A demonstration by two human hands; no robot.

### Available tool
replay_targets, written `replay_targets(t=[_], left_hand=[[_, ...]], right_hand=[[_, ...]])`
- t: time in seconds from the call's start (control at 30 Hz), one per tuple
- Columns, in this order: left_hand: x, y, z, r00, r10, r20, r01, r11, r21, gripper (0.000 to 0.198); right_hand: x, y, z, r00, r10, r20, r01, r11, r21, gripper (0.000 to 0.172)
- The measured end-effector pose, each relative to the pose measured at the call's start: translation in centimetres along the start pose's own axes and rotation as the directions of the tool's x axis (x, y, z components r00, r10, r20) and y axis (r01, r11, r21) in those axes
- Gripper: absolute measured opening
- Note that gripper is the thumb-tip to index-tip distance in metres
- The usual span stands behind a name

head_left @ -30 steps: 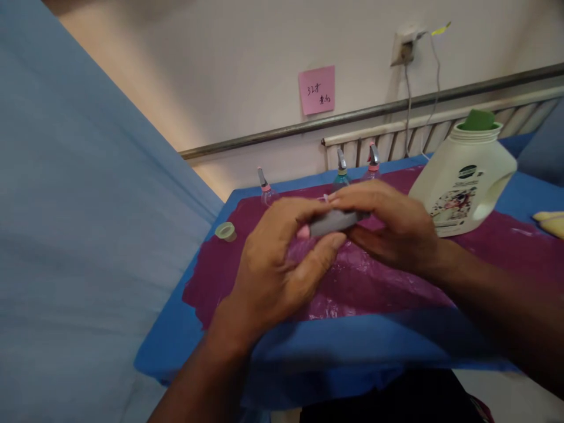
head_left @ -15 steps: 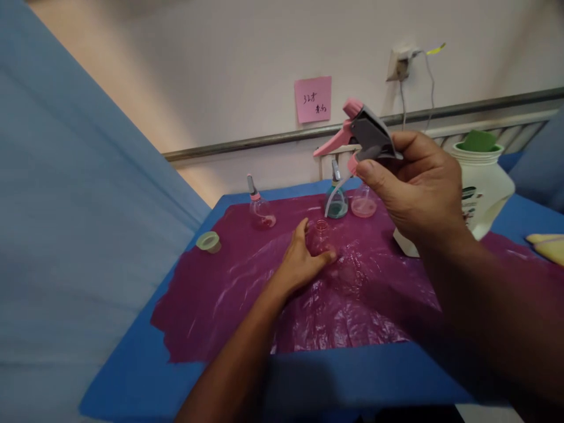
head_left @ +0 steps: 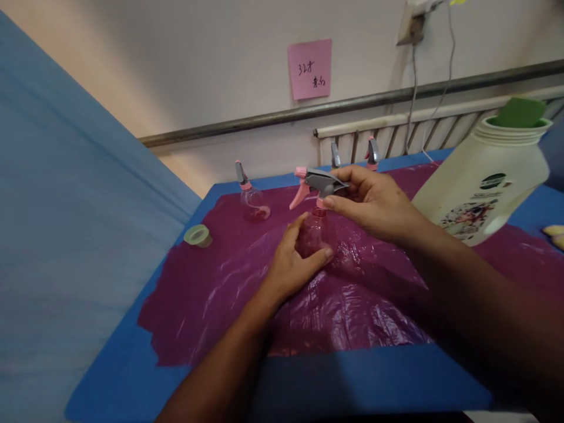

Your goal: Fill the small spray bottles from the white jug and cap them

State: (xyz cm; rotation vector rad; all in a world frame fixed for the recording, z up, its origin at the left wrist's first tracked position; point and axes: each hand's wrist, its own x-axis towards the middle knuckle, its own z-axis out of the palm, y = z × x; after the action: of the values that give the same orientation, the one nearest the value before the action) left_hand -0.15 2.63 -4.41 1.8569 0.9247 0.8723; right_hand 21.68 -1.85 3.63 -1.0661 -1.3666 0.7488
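Observation:
My left hand is wrapped round a clear, pinkish spray bottle that stands upright on a purple plastic sheet. Between the thumb and fingers of my right hand is a pink and grey trigger sprayer head. Its pink collar sits right over the bottle's open threaded neck; whether the two touch I cannot tell. The sprayer's tube no longer shows outside the bottle. My right hand hides most of the two spray bottles behind it, leaving their grey tops in view.
Another spray bottle with reddish contents stands at the back left, near a small pale green cap. On the right is a large cream jug with something green in its mouth. A wall with a pipe rises behind the blue table.
My right hand has brought the sprayer head down and left, from up in the air to the bottle's neck. My left hand stays round the bottle. The view has shifted, and the jug appears larger.

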Motion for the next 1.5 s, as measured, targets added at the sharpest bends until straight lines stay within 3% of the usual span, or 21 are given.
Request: replay_targets(t=[0.2,0.43,0.67,0.8,1.0,1.23,1.37,1.5], left_hand=[[-0.8,-0.3,-0.5,0.998,-0.054,-0.012,0.053,0.997,-0.060,0.090],[-0.9,-0.3,-0.7,0.999,0.004,0.041,0.004,0.979,-0.202,0.075],[-1.2,0.0,-0.4,0.992,-0.013,0.126,0.080,0.834,-0.546,0.075],[-1.5,-0.1,-0.4,0.979,-0.032,0.203,0.158,0.746,-0.647,0.068],[-1.4,0.0,-0.5,0.977,-0.041,0.207,0.169,0.742,-0.648,0.062],[-1.4,0.6,-0.2,0.981,-0.116,0.157,0.185,0.809,-0.557,0.073],[-1.5,0.6,-0.2,0.981,-0.132,0.142,0.183,0.869,-0.460,0.078],[-1.5,0.5,-0.1,0.991,-0.092,0.093,0.117,0.941,-0.317,0.071]], right_hand=[[0.1,1.1,0.0,0.988,0.121,0.099,-0.129,0.988,0.085,0.054],[0.3,2.3,-0.2,0.989,0.105,0.102,-0.118,0.983,0.140,0.052],[0.3,2.7,0.2,0.976,0.185,0.111,-0.211,0.924,0.319,0.055],[0.2,2.6,0.5,0.970,0.200,0.138,-0.238,0.895,0.377,0.049],[0.3,2.6,-0.1,0.968,0.203,0.146,-0.241,0.911,0.334,0.053],[0.5,3.1,-0.7,0.970,0.218,0.107,-0.238,0.936,0.259,0.064],[0.5,3.1,-0.7,0.971,0.207,0.115,-0.226,0.958,0.179,0.052],[0.3,3.7,-0.5,0.953,0.285,0.103,-0.301,0.930,0.211,0.046]])
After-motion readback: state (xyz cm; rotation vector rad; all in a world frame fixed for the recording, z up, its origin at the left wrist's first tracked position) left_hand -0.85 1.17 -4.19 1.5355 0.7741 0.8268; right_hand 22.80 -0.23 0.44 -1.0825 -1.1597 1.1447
